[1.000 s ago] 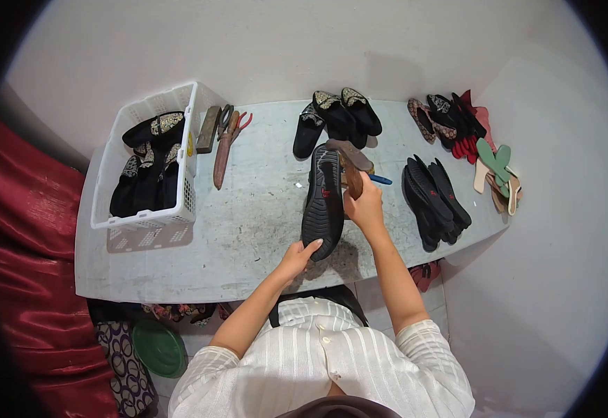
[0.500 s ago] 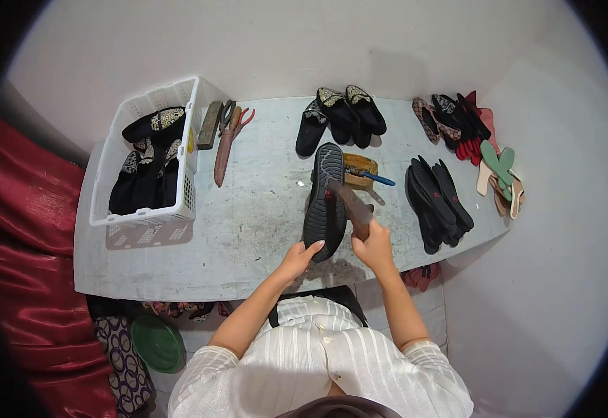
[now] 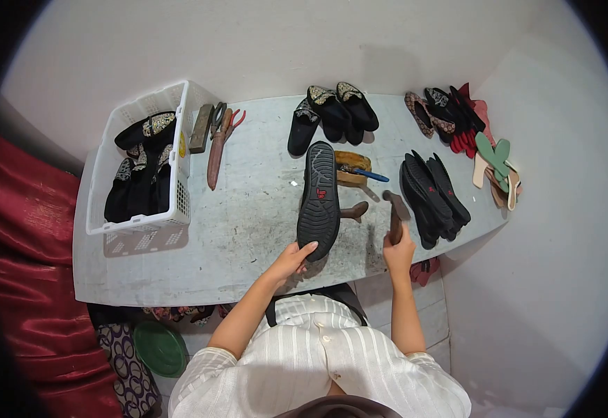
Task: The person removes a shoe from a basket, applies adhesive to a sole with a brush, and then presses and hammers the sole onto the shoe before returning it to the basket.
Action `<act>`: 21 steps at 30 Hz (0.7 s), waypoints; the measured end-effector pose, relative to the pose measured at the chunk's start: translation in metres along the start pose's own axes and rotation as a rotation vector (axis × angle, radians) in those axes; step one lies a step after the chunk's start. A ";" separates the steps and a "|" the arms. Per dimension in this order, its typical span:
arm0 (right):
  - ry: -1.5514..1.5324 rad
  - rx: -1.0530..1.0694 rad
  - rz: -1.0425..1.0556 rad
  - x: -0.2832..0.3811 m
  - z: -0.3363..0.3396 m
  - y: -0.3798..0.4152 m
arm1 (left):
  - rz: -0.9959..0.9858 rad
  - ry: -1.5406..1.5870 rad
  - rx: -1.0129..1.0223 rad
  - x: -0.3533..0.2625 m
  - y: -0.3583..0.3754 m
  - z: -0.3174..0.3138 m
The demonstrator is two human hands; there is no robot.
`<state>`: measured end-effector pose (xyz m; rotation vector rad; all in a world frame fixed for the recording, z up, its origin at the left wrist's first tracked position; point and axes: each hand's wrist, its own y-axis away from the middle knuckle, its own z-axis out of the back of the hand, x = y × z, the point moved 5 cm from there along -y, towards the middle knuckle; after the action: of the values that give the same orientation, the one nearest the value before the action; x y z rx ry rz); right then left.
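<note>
My left hand point(image 3: 293, 260) grips the heel end of a black shoe point(image 3: 319, 202), whose ribbed sole with a red mark faces up. A dark metal stand point(image 3: 355, 211) shows partly from under the shoe's right side. To the right of it, my right hand point(image 3: 399, 252) is closed around a hammer point(image 3: 396, 212), its head raised and apart from the shoe. Just beyond the stand lie a yellowish block point(image 3: 351, 167) and a blue pen-like tool point(image 3: 372, 175).
A white basket point(image 3: 181, 167) of black shoes is at the left, beside pliers point(image 3: 236, 120) and a sheathed tool point(image 3: 217, 157). Finished-looking black slippers point(image 3: 332, 111) stand at the back. Black soles point(image 3: 429, 198) and green insoles point(image 3: 493, 155) lie at the right.
My right hand has moved right with the hammer, away from the sole. The red mark on the sole and the stand beside the shoe are now uncovered.
</note>
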<state>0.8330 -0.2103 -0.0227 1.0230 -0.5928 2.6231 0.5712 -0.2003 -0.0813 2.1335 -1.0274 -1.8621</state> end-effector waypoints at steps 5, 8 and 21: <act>0.558 0.062 -0.169 -0.067 -0.012 -0.009 | 0.010 -0.002 -0.003 0.000 0.000 0.001; 0.643 0.097 -0.168 -0.094 -0.027 -0.005 | 0.018 -0.031 -0.007 -0.010 0.005 0.006; 0.085 0.470 -0.130 -0.010 -0.048 -0.045 | -0.220 -0.012 -0.258 -0.056 -0.031 0.041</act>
<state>0.8297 -0.1496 -0.0495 1.0194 0.1190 2.7300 0.5458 -0.1321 -0.0600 2.1537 -0.5348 -1.9770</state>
